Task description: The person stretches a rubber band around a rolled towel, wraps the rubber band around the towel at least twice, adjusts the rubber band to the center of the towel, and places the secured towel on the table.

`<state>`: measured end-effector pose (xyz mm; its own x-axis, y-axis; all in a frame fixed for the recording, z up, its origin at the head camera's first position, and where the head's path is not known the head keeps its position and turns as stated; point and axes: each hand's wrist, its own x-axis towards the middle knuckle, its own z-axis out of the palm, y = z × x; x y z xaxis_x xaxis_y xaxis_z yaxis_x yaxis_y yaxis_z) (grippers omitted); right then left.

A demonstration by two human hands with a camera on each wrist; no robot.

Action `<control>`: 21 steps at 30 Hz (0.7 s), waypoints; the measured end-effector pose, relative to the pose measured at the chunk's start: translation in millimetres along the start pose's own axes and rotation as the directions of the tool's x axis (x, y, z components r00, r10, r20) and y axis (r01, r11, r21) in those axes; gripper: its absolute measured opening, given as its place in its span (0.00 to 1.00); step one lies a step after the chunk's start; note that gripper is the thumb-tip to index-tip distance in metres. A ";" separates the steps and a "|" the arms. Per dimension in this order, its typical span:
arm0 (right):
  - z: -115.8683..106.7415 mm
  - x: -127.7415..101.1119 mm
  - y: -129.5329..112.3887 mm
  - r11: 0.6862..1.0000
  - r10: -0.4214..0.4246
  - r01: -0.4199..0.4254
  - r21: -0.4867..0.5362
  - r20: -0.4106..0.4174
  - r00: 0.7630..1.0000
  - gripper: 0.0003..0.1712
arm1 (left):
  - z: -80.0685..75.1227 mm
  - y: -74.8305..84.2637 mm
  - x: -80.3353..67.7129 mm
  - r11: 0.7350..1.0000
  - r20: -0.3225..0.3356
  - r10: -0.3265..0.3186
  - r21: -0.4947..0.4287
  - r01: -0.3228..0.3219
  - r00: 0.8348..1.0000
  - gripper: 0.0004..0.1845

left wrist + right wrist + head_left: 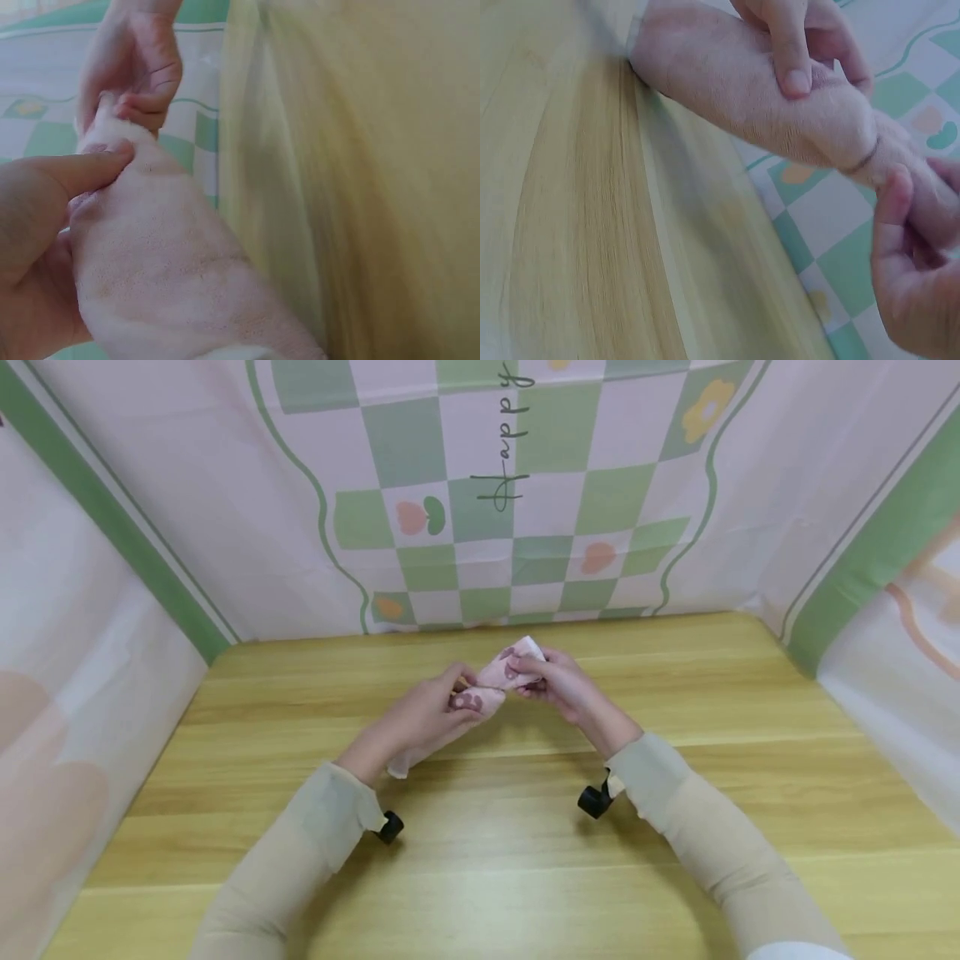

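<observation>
Both hands hold a pale pink cloth with darker pink-brown patches, bunched into a roll above the table. My left hand grips its wider part, thumb lying along the fabric in the left wrist view. At the upper right end, my right hand pinches the cloth between thumb and fingers. A narrowed waist with a thin brown line round it shows between the hands in the right wrist view. The loose lower end of the cloth extends back past the left hand toward the wrist.
Below the hands lies a wood-grain table. Behind it hangs a green-and-white checked fabric with fruit prints, and similar fabric walls stand at both sides. Small black wrist devices sit under the sleeve cuffs.
</observation>
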<state>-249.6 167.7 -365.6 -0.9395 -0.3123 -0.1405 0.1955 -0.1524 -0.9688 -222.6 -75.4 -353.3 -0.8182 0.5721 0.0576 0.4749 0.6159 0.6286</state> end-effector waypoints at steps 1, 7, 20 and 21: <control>-1.2 -0.9 0.4 1.000 0.005 -0.005 0.001 0.019 1.000 0.13 | -1.4 -1.5 0.6 1.000 0.010 0.009 -0.020 -0.008 1.000 0.19; -7.8 -1.5 3.7 0.999 -0.023 0.018 0.027 0.178 0.984 0.20 | -12.3 -7.8 2.1 0.991 0.061 0.034 -0.131 -0.025 0.998 0.20; -1.2 3.5 11.8 1.000 -0.014 0.014 -0.009 0.043 0.999 0.14 | -11.2 -11.2 9.0 0.994 -0.057 0.053 -0.093 -0.058 0.997 0.15; -0.9 4.1 12.3 1.000 -0.009 0.009 -0.011 0.032 0.999 0.14 | -10.6 -8.3 9.8 0.997 -0.090 0.055 -0.051 -0.060 0.994 0.14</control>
<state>-251.2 165.3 -378.2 -0.9317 -0.3407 -0.1255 0.1839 -0.1448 -0.9722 -237.9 -80.6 -349.8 -0.8165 0.5543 0.1615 0.5060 0.5524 0.6624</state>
